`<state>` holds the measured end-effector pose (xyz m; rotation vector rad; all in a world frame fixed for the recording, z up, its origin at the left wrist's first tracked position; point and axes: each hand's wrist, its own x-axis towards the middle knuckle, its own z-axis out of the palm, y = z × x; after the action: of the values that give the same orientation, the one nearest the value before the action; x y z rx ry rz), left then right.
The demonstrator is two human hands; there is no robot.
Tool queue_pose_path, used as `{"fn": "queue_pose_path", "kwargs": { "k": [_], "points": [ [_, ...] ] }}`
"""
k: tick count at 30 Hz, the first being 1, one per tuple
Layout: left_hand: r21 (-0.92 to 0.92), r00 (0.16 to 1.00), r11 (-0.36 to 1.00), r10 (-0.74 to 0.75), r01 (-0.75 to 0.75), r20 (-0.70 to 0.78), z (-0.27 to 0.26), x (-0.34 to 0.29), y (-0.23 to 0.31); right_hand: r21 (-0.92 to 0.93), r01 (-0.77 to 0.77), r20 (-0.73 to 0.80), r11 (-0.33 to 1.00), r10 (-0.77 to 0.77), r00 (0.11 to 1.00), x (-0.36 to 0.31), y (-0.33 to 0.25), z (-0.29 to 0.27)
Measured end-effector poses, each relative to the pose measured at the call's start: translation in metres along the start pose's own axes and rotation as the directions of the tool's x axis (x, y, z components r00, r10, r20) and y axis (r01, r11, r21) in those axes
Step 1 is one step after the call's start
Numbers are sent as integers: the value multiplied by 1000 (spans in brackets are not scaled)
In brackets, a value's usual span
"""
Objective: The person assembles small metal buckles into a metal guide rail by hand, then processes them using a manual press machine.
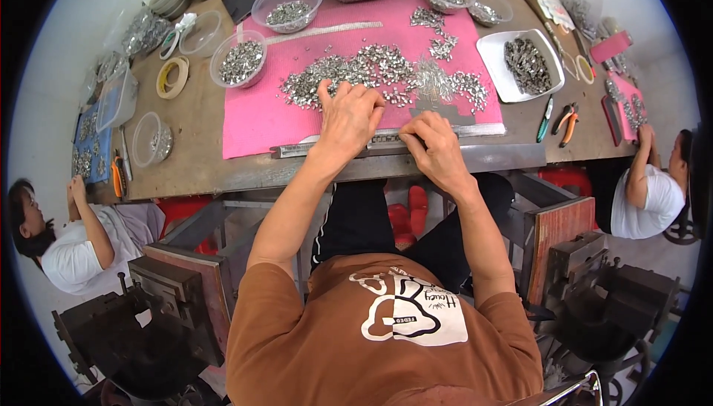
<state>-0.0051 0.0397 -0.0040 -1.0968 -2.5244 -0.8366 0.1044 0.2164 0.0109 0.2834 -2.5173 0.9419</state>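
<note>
A heap of small shiny metal pieces (382, 64) lies on a pink textured mat (252, 120). My left hand (349, 115) rests at the heap's near edge, fingers bent and closed; their tips are partly hidden, so what they hold cannot be made out. Along the mat's near edge runs a long narrow metal rail (475, 131), with a short row of small parts (385, 138) set in it between my hands. Against the right end of that row my right hand (437, 146) pinches thumb and forefinger together. Anything between those fingertips is too small to name. A flat grey plate (449, 113) lies just beyond the right hand.
Plastic tubs of metal pieces (239, 61) stand left and behind the heap. A white tray (490, 53) of darker parts sits right, beside green-handled pliers (546, 120) and orange-handled cutters (570, 125). Tape (172, 78) lies left. One person (93, 246) works left, another (650, 194) right.
</note>
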Motion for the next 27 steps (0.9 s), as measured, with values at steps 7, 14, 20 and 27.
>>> {"fn": "queue_pose_path", "kwargs": {
  "k": [7, 14, 20, 27],
  "points": [
    [-38, 999, 999, -29, 30, 31, -2, -1, 5, -40, -80, -32, 996, 79, 996, 19, 20, 6],
    [-210, 996, 977, -29, 46, 85, -13, -21, 32, -176, -8, -70, 984, -4, 998, 31, 33, 19],
    [-234, 998, 971, -26, 40, 60, -6, -30, 32, -4, -50, 38, 999, 50, 998, 12, 11, -8],
    [-232, 1000, 973, 17, -17, -2, -4, -31, 34, -15, 14, 30, 1000, -13, 999, 2, 7, -10]
  ]
}}
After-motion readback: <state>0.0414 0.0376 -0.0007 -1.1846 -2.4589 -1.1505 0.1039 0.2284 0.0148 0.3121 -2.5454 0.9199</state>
